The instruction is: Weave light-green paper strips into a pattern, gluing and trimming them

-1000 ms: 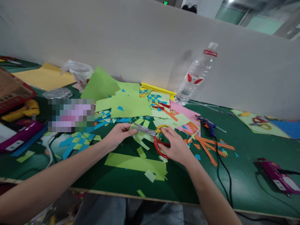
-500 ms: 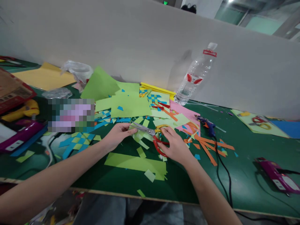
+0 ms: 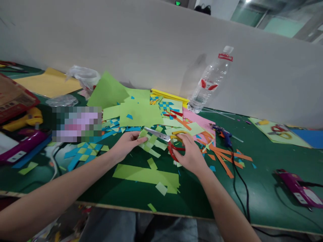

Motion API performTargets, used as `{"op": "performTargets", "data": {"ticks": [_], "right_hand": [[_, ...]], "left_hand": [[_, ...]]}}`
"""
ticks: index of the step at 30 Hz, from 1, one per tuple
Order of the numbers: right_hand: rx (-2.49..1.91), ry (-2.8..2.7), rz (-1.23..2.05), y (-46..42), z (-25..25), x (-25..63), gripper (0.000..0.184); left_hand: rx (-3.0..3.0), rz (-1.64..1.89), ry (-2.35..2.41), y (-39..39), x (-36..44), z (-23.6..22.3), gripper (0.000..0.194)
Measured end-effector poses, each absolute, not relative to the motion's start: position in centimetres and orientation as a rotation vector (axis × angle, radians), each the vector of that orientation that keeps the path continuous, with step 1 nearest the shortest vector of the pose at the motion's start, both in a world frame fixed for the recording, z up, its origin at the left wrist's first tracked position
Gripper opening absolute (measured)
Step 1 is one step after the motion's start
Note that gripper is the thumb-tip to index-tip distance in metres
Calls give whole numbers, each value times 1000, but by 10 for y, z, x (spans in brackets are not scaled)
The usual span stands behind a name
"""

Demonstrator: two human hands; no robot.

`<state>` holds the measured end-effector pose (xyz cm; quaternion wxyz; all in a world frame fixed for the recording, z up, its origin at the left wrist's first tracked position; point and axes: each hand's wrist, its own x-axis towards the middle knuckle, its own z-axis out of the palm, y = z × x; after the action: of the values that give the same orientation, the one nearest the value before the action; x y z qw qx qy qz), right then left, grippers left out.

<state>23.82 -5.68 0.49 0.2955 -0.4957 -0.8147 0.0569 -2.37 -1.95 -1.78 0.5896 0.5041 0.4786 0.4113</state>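
Note:
My left hand (image 3: 128, 144) pinches the left edge of a small woven piece of green paper strips (image 3: 150, 142), pale and brighter green, with loose ends sticking out on its right. My right hand (image 3: 189, 153) has its fingers through the red and yellow handles of a pair of scissors (image 3: 165, 137). The blades point left and lie along the upper edge of the woven piece; from here I cannot tell whether they touch it. Below both hands, a flat green paper strip (image 3: 146, 175) lies on the table, with a small pale scrap (image 3: 161, 189) at its lower edge.
Green sheets (image 3: 141, 114) and blue-green woven scraps lie behind my hands. Orange strips (image 3: 227, 158) and a blue glue gun (image 3: 223, 133) with a black cable are to the right. A plastic bottle (image 3: 210, 80) leans on the wall. A purple power strip (image 3: 299, 190) sits far right.
My right hand and the scissors have shifted slightly right. The blades have moved off the woven piece's face, so more of it shows in my left hand, which stays nearly in place.

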Motion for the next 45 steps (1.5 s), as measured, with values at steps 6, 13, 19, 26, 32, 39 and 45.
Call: {"op": "performTargets", "data": {"ticks": [6, 13, 19, 26, 32, 39, 45], "right_hand": [[-1350, -2008, 163, -56, 8, 241, 41], [-1402, -1921, 129, -52, 8, 244, 42], [-1469, -1796, 204, -48, 10, 247, 45], [-1558, -1649, 325, -39, 0, 255, 55], [-1521, -1622, 396, -38, 0, 257, 52], [-1521, -1626, 463, -38, -2, 256, 60], [-1465, -1719, 535, -40, 1, 256, 58]], "left_hand": [[1094, 973, 1135, -18, -25, -18, 34], [1061, 1054, 1185, -17, -24, -13, 36], [982, 1141, 1160, -12, -27, -15, 36], [897, 1256, 1061, -9, -29, -18, 35], [705, 1345, 962, -8, -26, -15, 21], [709, 1325, 840, -7, -30, -19, 24], [687, 1355, 748, -8, -29, -11, 23]]}}
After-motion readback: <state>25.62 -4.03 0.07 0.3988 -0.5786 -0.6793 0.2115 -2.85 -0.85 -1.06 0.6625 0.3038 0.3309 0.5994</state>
